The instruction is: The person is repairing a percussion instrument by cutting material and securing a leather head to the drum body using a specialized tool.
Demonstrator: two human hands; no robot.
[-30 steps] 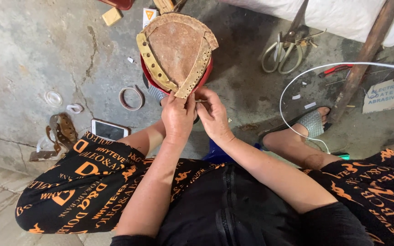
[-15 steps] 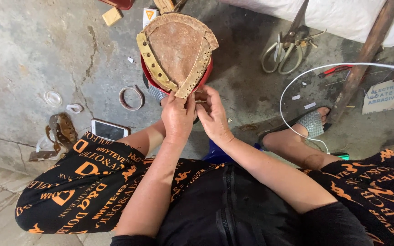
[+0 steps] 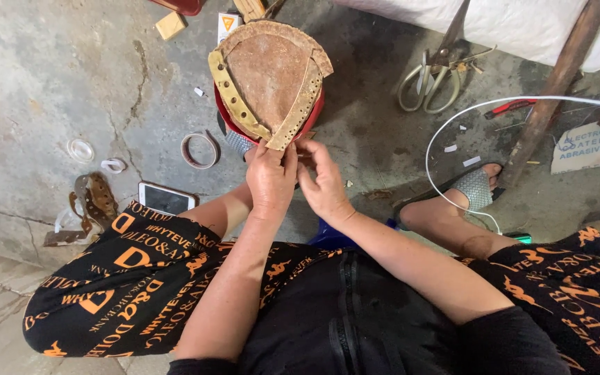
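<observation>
Two hands, left hand (image 3: 270,182) and right hand (image 3: 324,186), pinch brown fan-shaped leather piece (image 3: 269,76) at lower tip, frame centre; stiff, light, likely best gripped by perforated edges.

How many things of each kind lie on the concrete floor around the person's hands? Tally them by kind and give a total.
Scissors: 1
Phone: 1
Tape rolls: 3, brown, clear, white
Wooden blocks: 2, and
Red-handled tool: 1
Total: 8

Brown leather piece (image 3: 270,76), fan-shaped, yellowish perforated edge strips, held upright above red bowl (image 3: 312,114).
</observation>
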